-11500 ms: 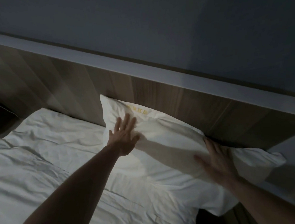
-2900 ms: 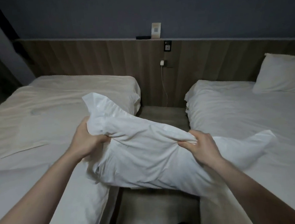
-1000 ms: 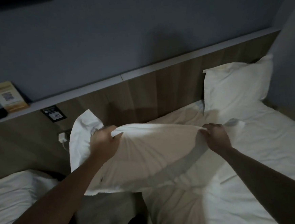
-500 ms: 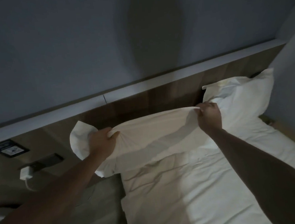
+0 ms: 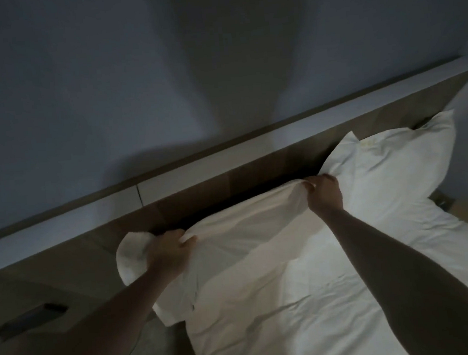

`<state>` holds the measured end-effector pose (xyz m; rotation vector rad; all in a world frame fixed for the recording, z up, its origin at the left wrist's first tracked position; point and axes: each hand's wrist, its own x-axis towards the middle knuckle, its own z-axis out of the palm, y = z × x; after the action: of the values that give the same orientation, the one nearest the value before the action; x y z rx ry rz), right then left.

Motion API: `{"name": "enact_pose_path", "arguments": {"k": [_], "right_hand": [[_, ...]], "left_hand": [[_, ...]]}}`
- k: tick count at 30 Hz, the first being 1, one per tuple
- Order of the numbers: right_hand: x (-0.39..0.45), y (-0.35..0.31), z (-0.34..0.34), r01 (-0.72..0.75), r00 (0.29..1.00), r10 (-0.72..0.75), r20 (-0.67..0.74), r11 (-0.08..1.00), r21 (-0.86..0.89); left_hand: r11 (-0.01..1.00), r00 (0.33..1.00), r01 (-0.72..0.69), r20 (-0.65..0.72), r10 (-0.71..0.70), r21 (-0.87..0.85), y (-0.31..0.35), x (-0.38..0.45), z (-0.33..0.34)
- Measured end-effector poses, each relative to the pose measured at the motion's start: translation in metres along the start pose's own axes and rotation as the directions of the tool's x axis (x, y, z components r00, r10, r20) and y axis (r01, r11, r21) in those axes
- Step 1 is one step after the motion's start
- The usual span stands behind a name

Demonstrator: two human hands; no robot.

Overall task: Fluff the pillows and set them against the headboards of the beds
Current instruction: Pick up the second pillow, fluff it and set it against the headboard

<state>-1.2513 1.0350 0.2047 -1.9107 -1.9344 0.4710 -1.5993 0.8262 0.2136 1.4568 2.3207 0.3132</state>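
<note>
Arms reach over the white-sheeted bed (image 5: 307, 311); left hand (image 5: 168, 252) and right hand (image 5: 325, 191) pinch the limp white pillow (image 5: 245, 229) by its top edge, lowering it toward the wooden headboard (image 5: 200, 196), beside the plump white pillow (image 5: 394, 170) already leaning there.

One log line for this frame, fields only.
phase: placing | left hand: gripping second pillow | right hand: gripping same | headboard: first pillow leaning there
</note>
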Motion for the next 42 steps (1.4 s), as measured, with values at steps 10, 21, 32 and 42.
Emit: {"name": "enact_pose_path", "arguments": {"k": [10,21,32,42], "right_hand": [[0.053,0.03,0.088,0.049,0.972,-0.005,0.237,0.982,-0.18],[0.045,-0.008,0.078,-0.011,0.991,0.022,0.134,0.997,-0.078],[0.021,-0.002,0.066,0.0,0.995,0.008,-0.102,0.997,0.076],[-0.011,-0.006,0.073,0.122,0.991,-0.119,-0.064,0.991,0.053]], "left_hand": [[0.978,0.997,0.038,-0.073,-0.023,0.207,-0.001,0.032,0.023],[0.981,0.999,0.05,-0.01,-0.049,0.187,-0.011,0.051,0.034],[0.987,0.969,-0.057,-0.228,0.091,0.152,-0.012,0.046,0.033],[0.915,0.908,-0.314,-0.201,0.367,0.254,-0.01,0.007,0.047]]}}
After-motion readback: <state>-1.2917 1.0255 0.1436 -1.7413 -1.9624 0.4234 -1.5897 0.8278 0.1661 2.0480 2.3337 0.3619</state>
